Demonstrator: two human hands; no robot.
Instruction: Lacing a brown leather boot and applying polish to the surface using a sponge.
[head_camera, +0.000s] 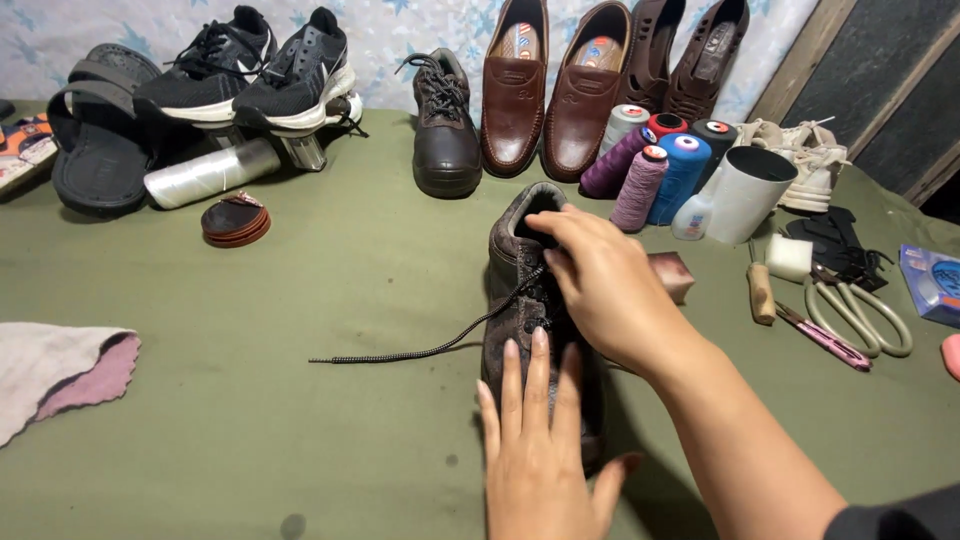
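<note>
A dark brown suede lace-up shoe (527, 262) lies in the middle of the olive-green cloth-covered table (300, 420), heel toward the far side and toe under the person's hands. The left hand (540, 455) lies flat and open on the toe end, fingers straight, pressing rather than gripping. The right hand (603, 285) reaches across the lacing area with fingers curled at the shoe's tongue; whether it pinches anything cannot be told. A black speckled lace (420, 350) trails out from the eyelets leftward across the table. Beyond the shoe stands its matching dark brown shoe (445, 130), a pair of brown leather loafers (550, 90) and a cluster of coloured thread cones (655, 165); scissors (860, 310) lie to the right
</note>
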